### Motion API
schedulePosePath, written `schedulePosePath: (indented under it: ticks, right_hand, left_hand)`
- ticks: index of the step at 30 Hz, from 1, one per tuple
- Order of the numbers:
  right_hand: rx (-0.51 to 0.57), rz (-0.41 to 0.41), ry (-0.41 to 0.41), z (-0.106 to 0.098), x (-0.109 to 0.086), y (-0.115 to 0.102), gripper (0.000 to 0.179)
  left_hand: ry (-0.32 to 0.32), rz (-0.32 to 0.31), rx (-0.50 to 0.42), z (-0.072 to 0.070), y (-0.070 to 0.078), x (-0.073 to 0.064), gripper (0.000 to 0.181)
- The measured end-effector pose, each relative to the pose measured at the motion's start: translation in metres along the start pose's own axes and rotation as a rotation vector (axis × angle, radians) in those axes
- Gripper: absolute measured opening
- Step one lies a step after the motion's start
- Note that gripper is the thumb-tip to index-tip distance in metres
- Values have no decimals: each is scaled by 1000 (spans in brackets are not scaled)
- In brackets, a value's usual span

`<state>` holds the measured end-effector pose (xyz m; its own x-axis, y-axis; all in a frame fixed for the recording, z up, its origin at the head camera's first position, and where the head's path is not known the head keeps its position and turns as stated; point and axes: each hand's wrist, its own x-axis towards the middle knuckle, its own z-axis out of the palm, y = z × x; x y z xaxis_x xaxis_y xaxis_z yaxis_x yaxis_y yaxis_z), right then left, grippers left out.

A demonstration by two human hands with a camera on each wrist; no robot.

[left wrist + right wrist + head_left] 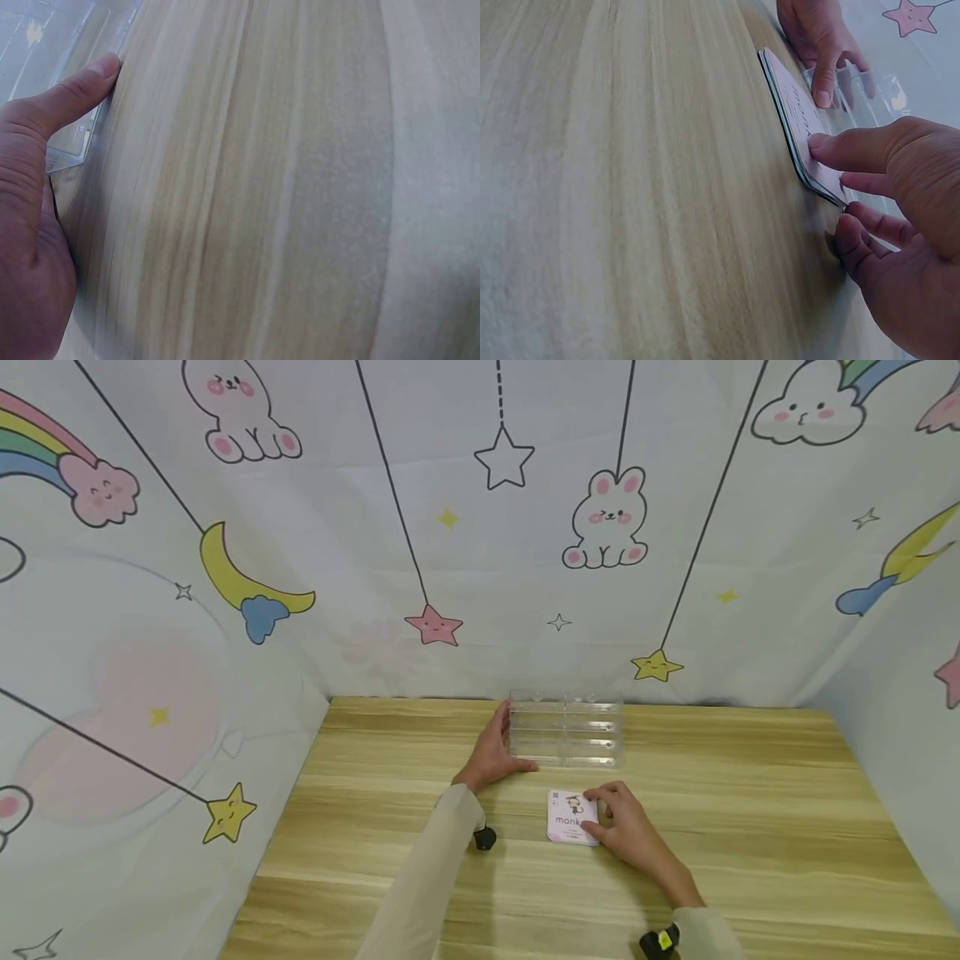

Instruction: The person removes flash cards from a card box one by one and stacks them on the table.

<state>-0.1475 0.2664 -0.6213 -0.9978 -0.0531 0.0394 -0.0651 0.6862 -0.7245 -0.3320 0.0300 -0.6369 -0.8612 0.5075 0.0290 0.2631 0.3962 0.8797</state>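
A clear plastic compartment tray (pixel 585 763) lies at the back of the table. My left hand (pixel 491 756) holds its left end, thumb along the front edge and fingers up the left side. In the left wrist view that thumb rests against the tray's edge. Nearer to me is a stack of white and pink cards (pixel 561 818); the top one shows a monkey picture and a word partly covered by my thumb. My right hand (pixel 630 831) pinches the stack's right side, thumb on top. Seen from the right wrist, the stack (pixel 791 112) has several layers.
The wood-grain table (pixel 750 827) stretches to both sides of the arms. A white cloth backdrop (pixel 480 568) printed with stars, rabbits and moons stands directly behind the tray and along the sides. Black devices are worn on both wrists.
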Motion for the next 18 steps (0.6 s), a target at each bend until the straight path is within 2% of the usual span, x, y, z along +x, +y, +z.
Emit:
schedulePosePath:
  ticks: [6,11,14,18]
  right_hand:
    - [5,24,-16,-1,-1,0,50]
    - [25,28,-18,-4,-1,-1,60]
    - [29,17,-24,-8,0,-1,63]
    - [8,3,-60,-17,0,0,70]
  left_hand:
    - [-6,12,14,3,-3,1,135]
    - [-2,30,31,2,-5,-4,137]
    - [13,-6,1,-3,-6,-13,134]
    - [6,-73,-7,-14,-4,-36,127]
